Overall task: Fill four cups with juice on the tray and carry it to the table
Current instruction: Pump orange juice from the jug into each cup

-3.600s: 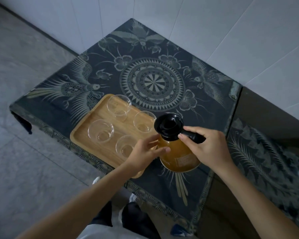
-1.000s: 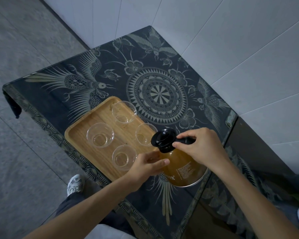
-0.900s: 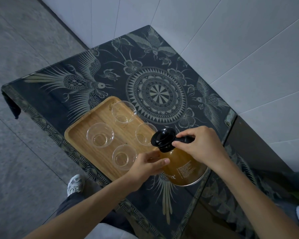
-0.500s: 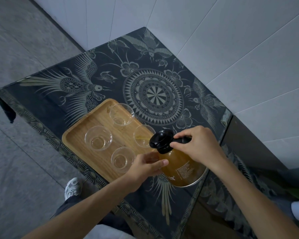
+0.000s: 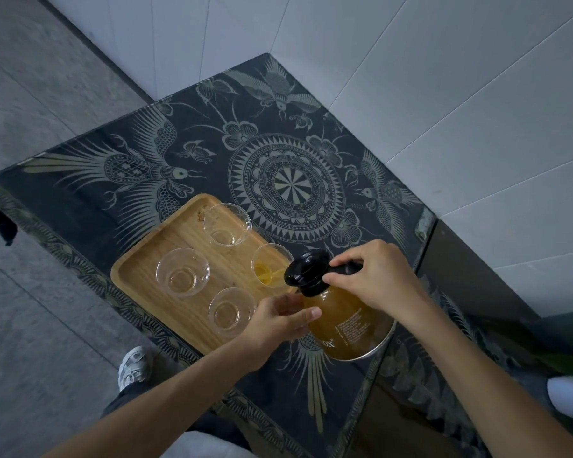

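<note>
Jug [image 5: 344, 322] tipped left, spout over the right far cup [image 5: 272, 266]; my right fingers [image 5: 348, 259] pinching its handle, left fingers [image 5: 295, 314] pressed to its side.

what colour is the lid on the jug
Black: the round lid on the amber glass jug, clearest in the head view.
</note>
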